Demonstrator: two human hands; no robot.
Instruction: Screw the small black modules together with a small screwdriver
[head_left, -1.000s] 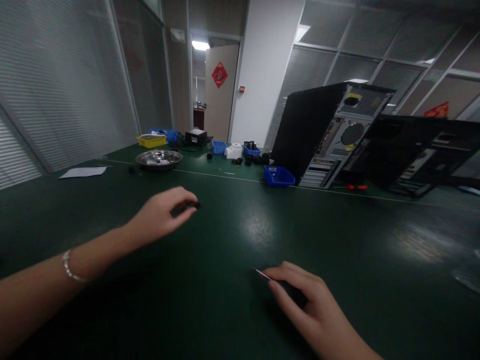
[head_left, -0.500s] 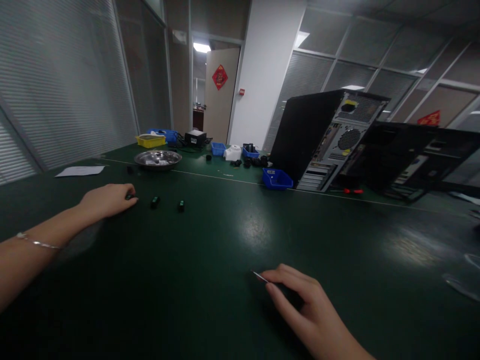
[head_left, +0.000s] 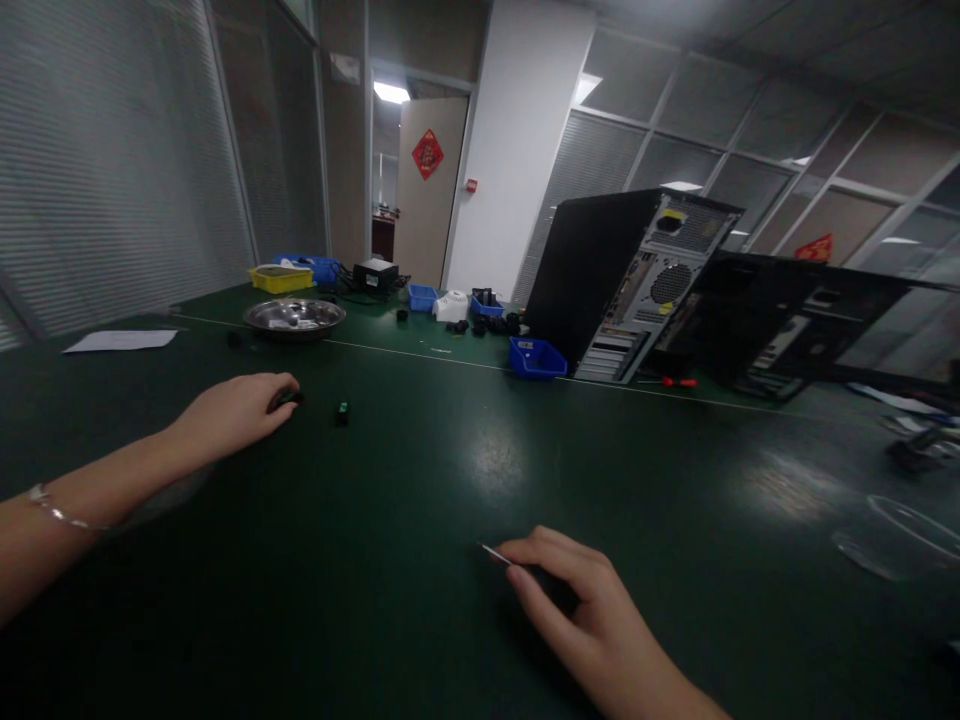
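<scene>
Green table (head_left: 420, 480), one; hands, two. Left hand (head_left: 232, 410), toward the table's left edge, has shifted rightward onto the middle block (head_left: 290, 398), fingertips around it; clamped or not, cannot tell. Presumably attention passes to that block. Right hand (head_left: 574, 600), closer to the near edge, pinches one thin tool (head_left: 495, 553). Uncovered dark block (head_left: 343, 412): one.

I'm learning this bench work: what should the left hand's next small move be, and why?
Perhaps the left hand should let go of the small dark piece at its fingertips: it seems close to the dark green tabletop, left of the small black block with a green top, with bare surface between them.
</scene>
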